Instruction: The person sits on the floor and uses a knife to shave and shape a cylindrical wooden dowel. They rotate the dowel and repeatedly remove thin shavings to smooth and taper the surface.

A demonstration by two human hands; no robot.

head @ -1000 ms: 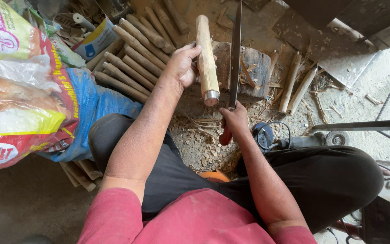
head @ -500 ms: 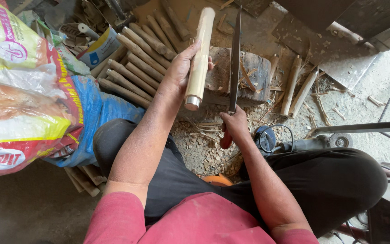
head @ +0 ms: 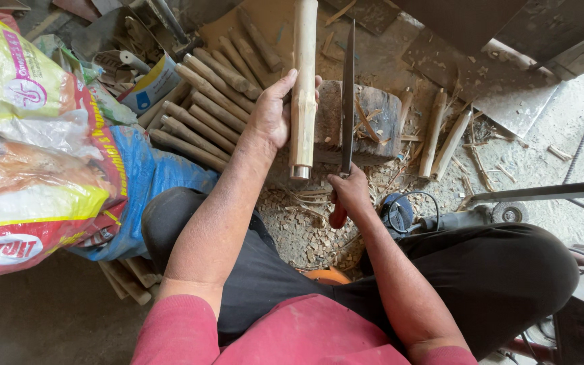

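Observation:
My left hand grips a pale, peeled wooden stick and holds it nearly upright above a dark wooden chopping block. My right hand is closed around the red handle of a long knife, whose blade points away from me, just right of the stick and over the block. Wood chips cover the ground between my knees.
A pile of rough brown sticks lies to the left of the block, and a few pale sticks lie to its right. Stuffed printed sacks stand at the left. An angle grinder with a cord lies by my right knee.
My left hand has swung the pale stick from a tilt to nearly upright and raised it further away. The knife hand has stayed almost still.

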